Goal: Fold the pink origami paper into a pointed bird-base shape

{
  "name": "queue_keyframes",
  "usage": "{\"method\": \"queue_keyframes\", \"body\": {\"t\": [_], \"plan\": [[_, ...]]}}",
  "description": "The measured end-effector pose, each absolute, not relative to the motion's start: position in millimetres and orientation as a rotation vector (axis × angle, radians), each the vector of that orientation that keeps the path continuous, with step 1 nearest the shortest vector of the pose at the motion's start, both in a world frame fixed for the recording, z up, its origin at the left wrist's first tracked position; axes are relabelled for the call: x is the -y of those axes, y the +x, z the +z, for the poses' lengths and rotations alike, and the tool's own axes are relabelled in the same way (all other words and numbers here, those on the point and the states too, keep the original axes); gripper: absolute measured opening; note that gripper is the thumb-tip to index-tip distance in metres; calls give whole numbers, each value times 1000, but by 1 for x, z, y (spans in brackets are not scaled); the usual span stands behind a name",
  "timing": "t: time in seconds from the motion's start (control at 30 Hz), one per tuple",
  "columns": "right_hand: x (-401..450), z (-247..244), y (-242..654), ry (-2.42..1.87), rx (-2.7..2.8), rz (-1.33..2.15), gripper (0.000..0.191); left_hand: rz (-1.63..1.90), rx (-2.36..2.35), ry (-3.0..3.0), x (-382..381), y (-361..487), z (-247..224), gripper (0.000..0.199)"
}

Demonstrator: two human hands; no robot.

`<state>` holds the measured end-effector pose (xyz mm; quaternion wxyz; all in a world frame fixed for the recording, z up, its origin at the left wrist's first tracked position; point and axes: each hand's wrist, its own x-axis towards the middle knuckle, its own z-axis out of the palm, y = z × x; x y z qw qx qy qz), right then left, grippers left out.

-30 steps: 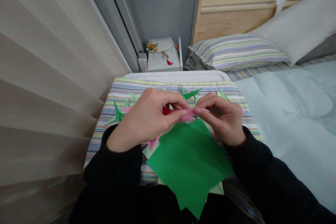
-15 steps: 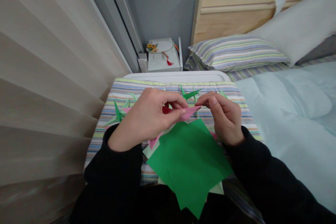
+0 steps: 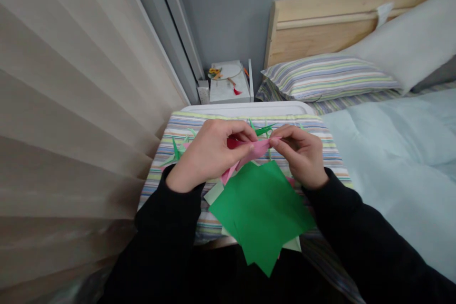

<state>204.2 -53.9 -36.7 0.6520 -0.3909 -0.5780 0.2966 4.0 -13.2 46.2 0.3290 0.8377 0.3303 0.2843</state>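
Note:
A folded piece of pink origami paper (image 3: 259, 149) is held up between both hands, above the table. My left hand (image 3: 217, 152) pinches it from the left, thumb in front and fingers behind. At its right tip, my right hand (image 3: 302, 152) grips the paper between thumb and fingertips. Just below and nearer to me lie green paper sheets (image 3: 263, 204), overlapping at angles, with pale green sheets (image 3: 213, 193) partly under them. Behind the hands stands a dark green folded paper piece (image 3: 264, 129), partly hidden. More green folded pieces (image 3: 175, 148) sit left of my left wrist.
A striped cloth (image 3: 160, 140) covers the small table, whose white rim (image 3: 245, 109) shows at the back. Beyond it stands a white cabinet (image 3: 230, 96) with small items on top. A curtain (image 3: 89, 128) hangs at left; a bed with a pale blue quilt (image 3: 392, 152) is at right.
My right thumb and fingers have closed further over the pink paper's right tip, and the hands are slightly nearer each other. The whole view has shifted a little.

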Motion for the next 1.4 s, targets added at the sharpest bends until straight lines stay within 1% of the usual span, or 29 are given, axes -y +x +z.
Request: {"method": "queue_keyframes", "body": {"t": [0.1,0.2,0.27,0.37,0.43,0.7,0.87,1.03,1.4], "plan": [[57,-27,205,-884,1322,701,17,756,-877,2166,21,2,54,11],[64,-13,203,-862,1338,734,15,766,-890,2057,28,1,62,9],[69,-4,200,-843,1331,776,18,782,-901,1964,34,1,66,10],[74,5,193,-812,1307,845,21,836,-882,1802,43,1,68,16],[77,9,188,-800,1257,862,21,870,-870,1698,51,1,68,19],[84,17,177,-741,1078,857,15,983,-906,1553,85,0,73,21],[91,26,178,-719,1010,888,18,997,-931,1487,102,1,77,21],[108,33,177,-711,1017,947,26,1024,-949,1431,119,1,78,18],[130,35,173,-743,1078,970,22,1108,-940,1317,132,4,66,29]]}}
